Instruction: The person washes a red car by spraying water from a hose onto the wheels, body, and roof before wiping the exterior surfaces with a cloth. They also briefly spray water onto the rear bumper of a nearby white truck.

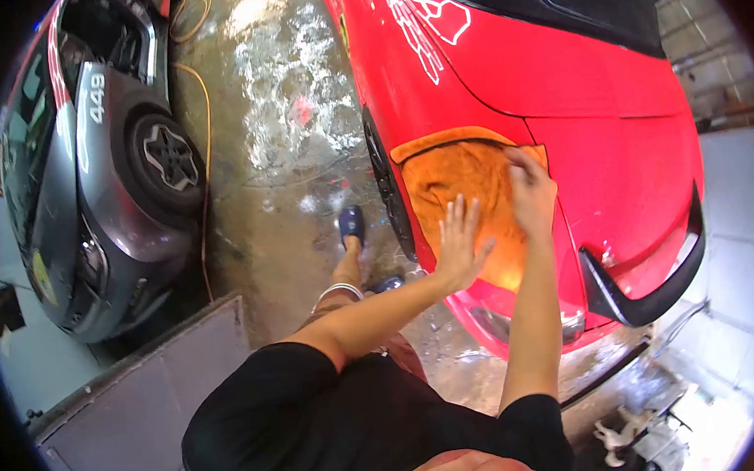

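An orange microfiber towel [447,188] is spread over the rear corner of a wet red car [614,160], its upper edge folded over. My left hand [462,243] rests on the towel's lower left part, palm down with fingers spread. At the towel's upper right corner, my right hand [531,193] has its fingers bent onto the cloth; they are slightly blurred. Below the towel's lower edge, part of the car's rear light [495,323] shows. To the right is a black spoiler [649,301].
A dark grey car [125,208] numbered 449 stands at left, with an orange hose [209,151] along the floor beside it. The concrete floor [283,189] is wet. A grey metal panel [158,396] is at lower left, and cloths [662,447] lie at lower right.
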A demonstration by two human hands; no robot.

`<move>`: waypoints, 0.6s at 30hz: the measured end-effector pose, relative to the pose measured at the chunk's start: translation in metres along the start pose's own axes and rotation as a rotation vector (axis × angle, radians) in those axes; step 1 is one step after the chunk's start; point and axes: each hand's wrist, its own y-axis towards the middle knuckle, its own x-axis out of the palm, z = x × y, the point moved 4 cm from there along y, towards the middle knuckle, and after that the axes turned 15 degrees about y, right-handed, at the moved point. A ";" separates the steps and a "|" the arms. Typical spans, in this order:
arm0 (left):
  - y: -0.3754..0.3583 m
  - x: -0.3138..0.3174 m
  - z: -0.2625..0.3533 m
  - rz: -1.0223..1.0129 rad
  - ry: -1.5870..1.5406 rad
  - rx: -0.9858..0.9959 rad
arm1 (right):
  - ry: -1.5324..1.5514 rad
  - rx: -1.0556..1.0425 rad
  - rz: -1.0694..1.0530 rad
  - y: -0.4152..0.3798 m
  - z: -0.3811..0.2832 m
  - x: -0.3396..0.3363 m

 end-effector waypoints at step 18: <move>0.508 -0.179 -0.171 0.216 0.366 -0.479 | -0.815 -0.472 -0.378 0.257 0.017 0.179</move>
